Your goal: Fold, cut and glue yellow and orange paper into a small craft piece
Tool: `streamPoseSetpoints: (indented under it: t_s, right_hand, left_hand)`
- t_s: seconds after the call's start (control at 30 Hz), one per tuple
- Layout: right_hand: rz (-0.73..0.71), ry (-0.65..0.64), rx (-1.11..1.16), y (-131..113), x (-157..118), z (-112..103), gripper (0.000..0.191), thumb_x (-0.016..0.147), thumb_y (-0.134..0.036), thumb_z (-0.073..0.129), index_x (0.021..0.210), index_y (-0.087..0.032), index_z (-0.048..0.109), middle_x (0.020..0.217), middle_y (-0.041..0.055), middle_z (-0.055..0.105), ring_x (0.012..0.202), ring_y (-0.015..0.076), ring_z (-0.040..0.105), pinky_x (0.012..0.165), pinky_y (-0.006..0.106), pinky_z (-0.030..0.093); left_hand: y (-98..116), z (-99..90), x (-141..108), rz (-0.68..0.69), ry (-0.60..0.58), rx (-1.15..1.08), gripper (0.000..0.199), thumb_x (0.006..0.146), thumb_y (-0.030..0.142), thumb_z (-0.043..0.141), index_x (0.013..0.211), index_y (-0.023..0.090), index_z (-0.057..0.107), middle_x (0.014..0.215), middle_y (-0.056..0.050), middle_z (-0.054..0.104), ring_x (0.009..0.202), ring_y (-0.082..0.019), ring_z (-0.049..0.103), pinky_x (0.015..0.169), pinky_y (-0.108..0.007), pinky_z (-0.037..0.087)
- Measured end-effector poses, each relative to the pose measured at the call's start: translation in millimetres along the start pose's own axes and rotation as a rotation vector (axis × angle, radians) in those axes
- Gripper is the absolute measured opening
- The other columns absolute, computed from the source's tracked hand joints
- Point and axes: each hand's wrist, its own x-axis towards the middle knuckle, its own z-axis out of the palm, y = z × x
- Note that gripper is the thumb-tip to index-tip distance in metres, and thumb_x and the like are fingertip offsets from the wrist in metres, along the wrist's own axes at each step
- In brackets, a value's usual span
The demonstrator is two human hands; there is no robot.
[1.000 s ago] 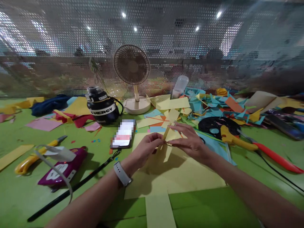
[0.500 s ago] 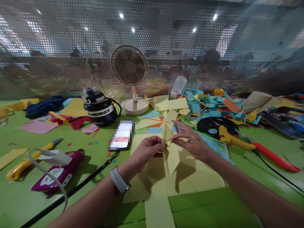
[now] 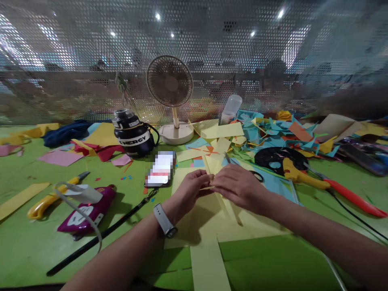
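Note:
Both hands meet over pale yellow paper sheets [image 3: 257, 226] lying on the green table. My left hand [image 3: 191, 186], with a watch on its wrist, pinches a folded yellow paper [image 3: 232, 214] between thumb and fingers. My right hand [image 3: 242, 186] closes over the same paper from the right, its fingertips against those of the left. The spot where the fingers press is mostly hidden by the right hand. A long yellow paper strip [image 3: 209, 266] runs toward me below the sheets. Scissors [image 3: 258, 176] lie partly hidden behind my right hand.
Left are a phone [image 3: 160, 169], a black bottle [image 3: 133, 137], a purple pouch [image 3: 87, 212] and a yellow-handled cutter [image 3: 51, 200]. A fan [image 3: 171, 83] stands behind. Coloured paper scraps [image 3: 266, 133], a yellow glue gun [image 3: 303, 176] and a red-handled tool [image 3: 356, 198] lie right.
My right hand has turned palm down and closed over the paper, beside the left. The folded paper, upright before, now tilts lower under the hands. The view has shifted slightly.

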Motion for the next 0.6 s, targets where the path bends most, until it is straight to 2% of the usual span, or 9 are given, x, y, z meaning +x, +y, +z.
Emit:
streamPoseSetpoints:
  t_s: [0.07, 0.17, 0.3, 0.43, 0.5, 0.53, 0.6]
  right_hand:
    - [-0.052, -0.02, -0.031, -9.0, 6.2, 6.7, 0.019, 0.095, -0.028, 0.048, 0.097, -0.017, 0.064, 0.09, 0.0079, 0.068, 0.084, 0.0196, 0.056, 0.077, 0.033, 0.044]
    - [-0.029, 0.0, -0.003, -15.8, 11.4, 21.6, 0.018, 0.094, -0.031, 0.049, 0.097, -0.017, 0.061, 0.09, 0.0072, 0.067, 0.084, 0.0195, 0.056, 0.078, 0.032, 0.044]
    - [-0.017, 0.031, 0.051, -13.2, 15.8, 36.5, 0.014, 0.093, -0.03, 0.053, 0.091, -0.018, 0.06, 0.086, 0.0061, 0.065, 0.083, 0.0191, 0.054, 0.077, 0.031, 0.042]
    - [0.042, 0.055, 0.153, -25.0, 19.4, 31.6, 0.016, 0.091, -0.026, 0.056, 0.079, -0.016, 0.061, 0.077, 0.0056, 0.064, 0.078, 0.0182, 0.054, 0.074, 0.03, 0.042]
    - [0.063, 0.005, 0.337, -45.5, 17.4, 24.9, 0.016, 0.089, -0.028, 0.06, 0.078, -0.017, 0.061, 0.076, 0.0038, 0.064, 0.076, 0.0156, 0.056, 0.072, 0.027, 0.043]
    - [0.033, -0.061, 0.465, -58.5, 14.7, 22.8, 0.015, 0.088, -0.029, 0.061, 0.078, -0.018, 0.062, 0.076, 0.0018, 0.065, 0.076, 0.0135, 0.057, 0.07, 0.024, 0.044]
    - [-0.136, -0.238, 0.612, -85.2, 5.9, 25.1, 0.017, 0.086, -0.03, 0.064, 0.072, -0.021, 0.059, 0.073, -0.0035, 0.067, 0.07, 0.0102, 0.059, 0.069, 0.022, 0.044]
  left_hand:
    - [-4.6, -2.1, 2.0, 0.003, 0.001, -0.01, 0.02, 0.065, 0.022, 0.07, 0.064, 0.016, 0.051, 0.056, 0.005, 0.05, 0.047, -0.007, 0.045, 0.048, -0.02, 0.038]
    - [-9.0, -4.5, 4.2, 0.009, 0.011, -0.011, 0.011, 0.065, 0.017, 0.066, 0.065, 0.015, 0.054, 0.054, 0.005, 0.049, 0.045, -0.007, 0.041, 0.043, -0.019, 0.03]
    - [-7.5, -3.3, 3.3, 0.026, 0.023, -0.026, 0.009, 0.063, 0.007, 0.062, 0.064, 0.014, 0.057, 0.057, 0.003, 0.054, 0.051, -0.008, 0.046, 0.048, -0.02, 0.034]
    - [-3.1, -1.2, 1.9, 0.012, 0.044, -0.041, 0.012, 0.065, 0.007, 0.064, 0.06, 0.014, 0.056, 0.056, 0.003, 0.055, 0.05, -0.008, 0.047, 0.049, -0.019, 0.036]
    - [-1.4, -1.5, 2.7, -0.011, 0.064, -0.041, 0.015, 0.068, 0.011, 0.068, 0.062, 0.016, 0.054, 0.055, 0.004, 0.055, 0.05, -0.008, 0.049, 0.05, -0.02, 0.04]
    - [-0.9, -1.9, 3.2, -0.022, 0.072, -0.039, 0.017, 0.068, 0.013, 0.069, 0.063, 0.016, 0.054, 0.056, 0.003, 0.056, 0.051, -0.009, 0.051, 0.051, -0.021, 0.042]
    - [-0.5, -2.8, 4.3, -0.035, 0.081, -0.029, 0.018, 0.069, 0.014, 0.071, 0.066, 0.016, 0.054, 0.06, 0.002, 0.059, 0.054, -0.009, 0.055, 0.057, -0.023, 0.048]
